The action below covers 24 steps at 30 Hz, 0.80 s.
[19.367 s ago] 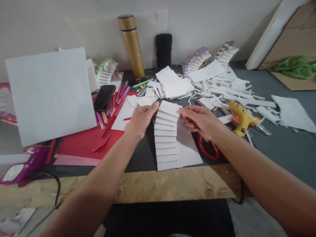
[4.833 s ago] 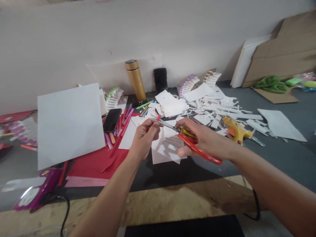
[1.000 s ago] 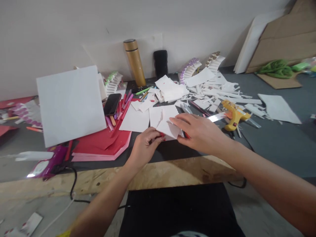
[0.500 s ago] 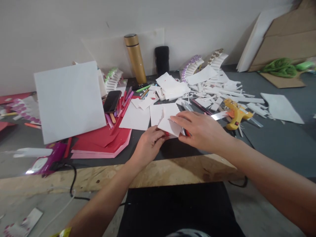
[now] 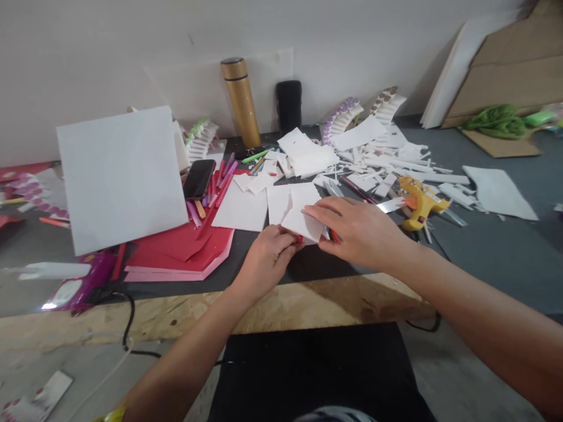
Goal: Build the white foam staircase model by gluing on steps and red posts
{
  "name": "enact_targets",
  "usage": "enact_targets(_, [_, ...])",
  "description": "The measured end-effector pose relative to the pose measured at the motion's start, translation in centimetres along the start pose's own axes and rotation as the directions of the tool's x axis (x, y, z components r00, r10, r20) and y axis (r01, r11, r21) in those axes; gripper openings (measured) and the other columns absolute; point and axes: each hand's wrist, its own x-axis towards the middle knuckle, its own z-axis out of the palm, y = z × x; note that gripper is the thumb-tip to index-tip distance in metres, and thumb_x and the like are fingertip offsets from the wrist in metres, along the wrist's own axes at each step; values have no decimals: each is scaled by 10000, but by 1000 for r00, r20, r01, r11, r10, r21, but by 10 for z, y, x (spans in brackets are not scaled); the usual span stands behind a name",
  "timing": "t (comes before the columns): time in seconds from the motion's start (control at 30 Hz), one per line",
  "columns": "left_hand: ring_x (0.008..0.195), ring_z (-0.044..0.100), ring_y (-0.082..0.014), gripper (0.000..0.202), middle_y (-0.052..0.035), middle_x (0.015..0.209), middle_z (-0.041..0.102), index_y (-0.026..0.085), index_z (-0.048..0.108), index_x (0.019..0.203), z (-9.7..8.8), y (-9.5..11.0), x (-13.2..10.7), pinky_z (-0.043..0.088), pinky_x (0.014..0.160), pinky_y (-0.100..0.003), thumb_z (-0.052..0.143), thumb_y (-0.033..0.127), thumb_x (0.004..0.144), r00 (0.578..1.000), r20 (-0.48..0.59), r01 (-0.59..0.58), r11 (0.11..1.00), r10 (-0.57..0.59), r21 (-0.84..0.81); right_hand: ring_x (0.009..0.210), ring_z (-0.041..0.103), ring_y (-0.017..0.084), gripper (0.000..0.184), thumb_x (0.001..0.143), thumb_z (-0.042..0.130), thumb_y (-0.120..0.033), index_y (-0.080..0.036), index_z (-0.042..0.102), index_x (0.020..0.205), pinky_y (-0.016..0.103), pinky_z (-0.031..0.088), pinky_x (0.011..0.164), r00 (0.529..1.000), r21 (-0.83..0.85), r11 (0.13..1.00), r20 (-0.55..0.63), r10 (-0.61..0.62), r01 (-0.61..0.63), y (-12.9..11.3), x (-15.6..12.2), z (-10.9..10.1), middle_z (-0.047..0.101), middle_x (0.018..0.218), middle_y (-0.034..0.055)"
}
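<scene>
My right hand [image 5: 354, 231] is closed on a small white board piece [image 5: 301, 221], tilted up, with the thumb at its near edge and the fingers over its right side. At the near lower edge of that piece, my left hand [image 5: 270, 253] pinches a small red piece [image 5: 299, 239], mostly hidden by fingers. Behind them a square white board [image 5: 278, 196] lies flat on the table. An orange-red handle [image 5: 334, 235] shows partly under my right hand, and a metal blade [image 5: 333, 187] lies just beyond it.
A yellow glue gun [image 5: 422, 202] lies right of my right hand. White scraps [image 5: 378, 167] are heaped behind. At left are red sheets [image 5: 176, 258], a phone [image 5: 199, 179], a large white board [image 5: 121, 181] and a purple glue gun [image 5: 85, 284]. A gold flask [image 5: 241, 105] stands behind.
Both hands stay almost where they were, still holding the white board piece and the red piece. The view has shifted very slightly.
</scene>
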Motion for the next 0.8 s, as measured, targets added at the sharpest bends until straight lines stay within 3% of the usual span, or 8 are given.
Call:
enact_targets(0.17, [924, 644, -188, 133, -76, 928, 680, 169, 735, 892, -10, 16, -8, 506, 833, -316, 628, 224, 948, 997, 73, 2, 990, 8, -139, 1108, 650, 307, 444, 894, 625, -298, -111, 620, 1297, 367, 547, 810, 999, -6, 1000, -35, -10, 10, 3, -7, -7, 671, 1243, 176])
enact_targets(0.27, [870, 655, -168, 148, -68, 909, 701, 174, 717, 881, -23, 28, -8, 511, 795, -292, 607, 233, 959, 995, 80, 82, 941, -59, -330, 968, 689, 300, 371, 921, 580, -352, -104, 630, 1193, 370, 535, 745, 981, -90, 977, 3, 194, -193, 10, -20, -10, 684, 1149, 191])
enact_targets(0.33, [854, 657, -173, 191, -69, 887, 709, 171, 707, 843, -31, 32, -3, 514, 778, -292, 597, 266, 966, 988, 62, 157, 875, -145, -457, 788, 697, 288, 374, 932, 555, -433, -111, 619, 1112, 351, 492, 606, 904, -205, 899, 103, 414, -388, 15, -27, -8, 695, 1030, 189])
enact_targets(0.4, [787, 636, -155, 189, -53, 818, 691, 169, 726, 866, -36, 32, 4, 506, 734, -274, 628, 306, 952, 974, 20, 194, 792, -224, -579, 727, 700, 297, 408, 935, 529, -486, -113, 594, 1088, 329, 446, 538, 820, -288, 837, 216, 530, -465, 18, -31, -5, 699, 962, 188])
enact_targets(0.53, [657, 554, -104, 210, -11, 709, 645, 174, 739, 1058, -35, 30, 15, 462, 651, -228, 699, 315, 907, 958, 30, 208, 617, -286, -759, 785, 735, 343, 313, 922, 499, -329, -82, 566, 1101, 345, 459, 568, 762, -289, 825, 322, 562, -486, 14, -24, -2, 716, 926, 226])
enact_targets(0.7, [634, 578, -104, 176, -26, 709, 677, 159, 713, 1006, -35, 35, 17, 421, 573, -209, 722, 278, 876, 934, 103, 256, 444, -341, -859, 828, 746, 362, 384, 862, 525, -272, -71, 530, 1189, 355, 466, 602, 656, -249, 792, 453, 603, -557, 19, -9, -7, 740, 842, 204])
enact_targets(0.8, [652, 596, -99, 140, -43, 740, 699, 143, 712, 943, -40, 35, 24, 440, 577, -198, 730, 257, 863, 939, 86, 238, 449, -332, -861, 880, 741, 355, 335, 868, 526, -256, -112, 568, 1167, 371, 482, 651, 679, -205, 804, 445, 584, -558, 34, -13, -6, 756, 954, 207])
